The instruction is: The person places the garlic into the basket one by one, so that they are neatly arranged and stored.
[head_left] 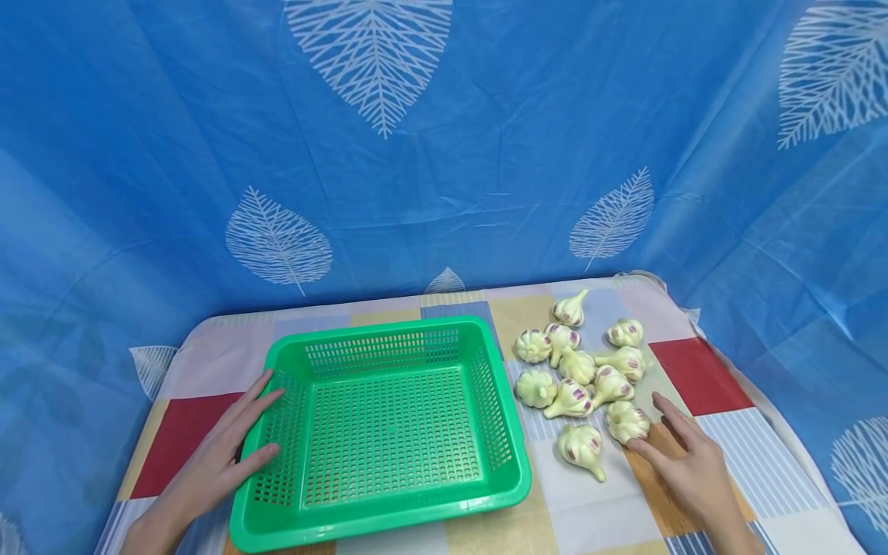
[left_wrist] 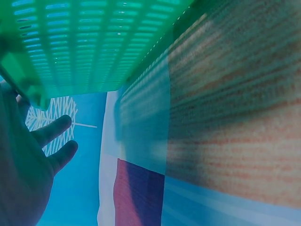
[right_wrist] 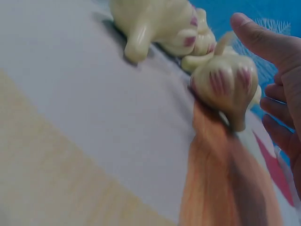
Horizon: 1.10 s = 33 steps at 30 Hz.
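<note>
A green plastic basket [head_left: 391,432] with slotted walls and floor stands on the table, holding nothing. At its left side, my left hand [head_left: 225,447] lies with its fingertips over the rim, thumb apart from the fingers. In the left wrist view, the fingers [left_wrist: 56,129] extend beneath the basket's slotted wall [left_wrist: 89,42]. On the right, my right hand [head_left: 694,462] spreads its thumb and fingers around the near right side of a garlic bulb [head_left: 627,422]. That purple-streaked bulb [right_wrist: 225,82] sits beside the straight thumb [right_wrist: 256,37] in the right wrist view, ungripped.
Several more garlic bulbs lie loosely grouped right of the basket, including one nearest the front [head_left: 581,449] and one at the back [head_left: 570,308]. A patchwork-patterned cloth [head_left: 492,532] covers the table. Blue leaf-print curtains [head_left: 486,154] hang behind and at both sides.
</note>
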### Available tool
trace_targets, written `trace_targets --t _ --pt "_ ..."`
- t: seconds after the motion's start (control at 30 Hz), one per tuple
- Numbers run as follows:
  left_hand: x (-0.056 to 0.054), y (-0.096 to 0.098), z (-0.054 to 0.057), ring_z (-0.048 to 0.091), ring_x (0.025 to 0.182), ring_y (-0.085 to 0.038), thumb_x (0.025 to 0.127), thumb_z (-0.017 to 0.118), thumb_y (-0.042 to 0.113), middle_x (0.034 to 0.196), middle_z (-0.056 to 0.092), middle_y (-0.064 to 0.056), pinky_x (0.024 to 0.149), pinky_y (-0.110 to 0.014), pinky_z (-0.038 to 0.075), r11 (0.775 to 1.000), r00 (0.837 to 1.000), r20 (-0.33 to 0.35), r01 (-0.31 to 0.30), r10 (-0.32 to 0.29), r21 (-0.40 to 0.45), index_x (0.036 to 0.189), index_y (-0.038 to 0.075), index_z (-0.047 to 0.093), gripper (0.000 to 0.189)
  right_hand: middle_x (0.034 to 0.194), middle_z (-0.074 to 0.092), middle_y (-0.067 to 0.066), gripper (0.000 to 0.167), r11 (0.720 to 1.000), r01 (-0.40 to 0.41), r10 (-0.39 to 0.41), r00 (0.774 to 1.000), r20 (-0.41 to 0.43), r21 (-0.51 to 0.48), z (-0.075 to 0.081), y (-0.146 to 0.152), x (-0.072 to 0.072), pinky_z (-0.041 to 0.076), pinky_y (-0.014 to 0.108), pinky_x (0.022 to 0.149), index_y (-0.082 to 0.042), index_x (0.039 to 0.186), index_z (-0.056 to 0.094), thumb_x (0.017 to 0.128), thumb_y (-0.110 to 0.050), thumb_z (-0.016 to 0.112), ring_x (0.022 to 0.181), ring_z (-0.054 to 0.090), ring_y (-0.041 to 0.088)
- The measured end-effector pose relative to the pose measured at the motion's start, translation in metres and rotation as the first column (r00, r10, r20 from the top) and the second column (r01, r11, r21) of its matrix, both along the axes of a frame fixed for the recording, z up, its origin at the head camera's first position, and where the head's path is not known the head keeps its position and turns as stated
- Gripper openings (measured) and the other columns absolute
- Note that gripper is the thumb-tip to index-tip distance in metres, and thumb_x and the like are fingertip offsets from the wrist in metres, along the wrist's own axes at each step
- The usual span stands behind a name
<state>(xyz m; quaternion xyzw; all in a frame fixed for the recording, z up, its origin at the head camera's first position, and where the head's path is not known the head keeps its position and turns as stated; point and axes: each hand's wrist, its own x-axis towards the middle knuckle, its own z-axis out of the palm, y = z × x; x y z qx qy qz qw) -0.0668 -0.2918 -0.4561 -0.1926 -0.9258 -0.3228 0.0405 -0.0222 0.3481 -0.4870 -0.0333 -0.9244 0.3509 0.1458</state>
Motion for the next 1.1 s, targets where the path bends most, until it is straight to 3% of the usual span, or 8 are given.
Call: trace_targets --t 0.2,0.33,0.47,0.57,0.6,0.83,1.0,1.1 --pt "0.001 -0.001 -0.002 0.013 0.143 0.008 0.086 0.077 0.021 0.167 0.019 -0.002 0.088 -0.069 0.046 0.999 1.000 0.003 0.010 -0.010 0.036 0.155 0.014 0.040 0.079 0.144 0.053 0.018 0.080 0.995 0.008 -0.003 0.999 0.054 -0.097 -0.020 0.003 0.001 0.036 0.001 0.089 -0.001 0.149 0.048 0.081 -0.022 0.087 0.117 0.038 -0.023" --pt "0.001 -0.001 -0.001 0.015 0.144 0.003 0.087 0.077 0.022 0.167 0.019 0.000 0.092 -0.056 0.050 1.000 1.000 0.006 -0.003 0.003 -0.003 0.156 0.016 0.039 0.079 0.148 0.048 0.021 0.086 0.994 0.028 -0.019 0.996 0.086 -0.108 -0.027 0.001 -0.003 0.029 -0.001 0.092 -0.008 0.152 0.045 0.080 -0.026 0.088 0.122 0.035 -0.022" --pt "0.001 0.000 -0.001 0.020 0.146 -0.008 0.088 0.077 0.022 0.167 0.018 0.001 0.095 -0.054 0.048 1.000 1.000 0.016 -0.012 0.012 -0.015 0.156 0.017 0.039 0.078 0.151 0.046 0.019 0.091 0.997 0.040 -0.031 0.992 0.122 -0.070 -0.031 -0.003 -0.009 0.022 -0.001 0.094 -0.018 0.156 0.041 0.079 -0.033 0.088 0.136 0.036 0.002" --pt "0.001 0.001 -0.001 0.022 0.146 -0.014 0.088 0.076 0.022 0.167 0.018 0.000 0.093 -0.062 0.047 1.000 1.000 0.021 -0.008 0.008 -0.004 0.156 0.016 0.039 0.078 0.149 0.049 0.019 0.091 0.998 0.044 -0.038 0.993 0.110 -0.051 -0.034 -0.007 -0.013 0.022 0.000 0.093 -0.020 0.156 0.041 0.079 -0.034 0.088 0.136 0.040 0.018" --pt "0.001 0.002 -0.001 0.021 0.147 -0.014 0.088 0.076 0.022 0.167 0.017 0.000 0.093 -0.063 0.047 1.000 1.000 0.025 -0.006 0.006 0.001 0.156 0.016 0.039 0.078 0.147 0.051 0.020 0.090 0.998 0.048 -0.043 0.995 0.092 -0.050 -0.035 -0.008 -0.014 0.023 0.001 0.092 -0.019 0.155 0.044 0.078 -0.032 0.089 0.134 0.042 0.015" --pt "0.000 0.001 -0.002 0.019 0.146 -0.006 0.088 0.076 0.021 0.167 0.018 0.002 0.099 -0.024 0.037 1.000 1.000 0.028 -0.003 0.003 0.003 0.156 0.018 0.040 0.077 0.124 0.067 0.023 0.072 0.991 0.111 -0.116 0.991 -0.064 -0.080 -0.042 -0.015 -0.022 0.031 -0.001 0.087 -0.003 0.136 0.063 0.071 -0.016 0.093 0.107 0.041 -0.024" --pt "-0.001 0.000 -0.004 0.015 0.145 0.003 0.087 0.077 0.020 0.167 0.018 0.001 0.093 -0.032 0.049 1.000 1.000 0.029 0.002 -0.003 0.031 0.156 0.017 0.039 0.079 0.121 0.068 0.023 0.072 0.985 0.154 -0.159 0.986 -0.058 -0.073 -0.042 -0.016 -0.025 0.032 -0.001 0.085 -0.003 0.133 0.066 0.068 -0.018 0.095 0.104 0.043 -0.023" --pt "0.000 0.000 -0.004 0.015 0.145 0.004 0.086 0.077 0.019 0.167 0.018 0.000 0.092 -0.034 0.050 0.999 1.000 0.027 0.003 -0.004 0.036 0.156 0.017 0.039 0.080 0.121 0.068 0.022 0.073 0.985 0.167 -0.169 0.985 -0.034 -0.054 -0.040 -0.016 -0.027 0.031 -0.001 0.084 -0.004 0.133 0.066 0.069 -0.021 0.095 0.110 0.053 -0.008"
